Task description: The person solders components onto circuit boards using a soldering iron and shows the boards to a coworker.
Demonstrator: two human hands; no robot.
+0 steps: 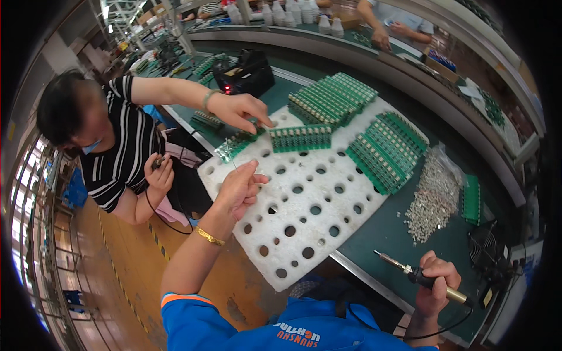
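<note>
My left hand (239, 190) is over the left side of a white foam board with round holes (298, 205). Its thumb and forefinger pinch a thin, silvery solder wire (230, 153) that points up and away. At the lower right, my right hand (434, 284) is wrapped round the dark handle of a soldering iron (410, 271), tip pointing left over the green bench. Beyond my left hand, a green circuit board strip (237, 146) lies at the foam's far left edge, with a co-worker's hand (237, 111) above it. Another strip with pale parts (301, 138) lies on the foam.
Stacked green circuit boards (332, 98) and a further stack (387, 152) occupy the far side. A plastic bag spills small pale parts (432, 202) beside a fan (487, 243). A black box with a red light (243, 73) stands far left. A co-worker sits left, holding a tool (158, 162).
</note>
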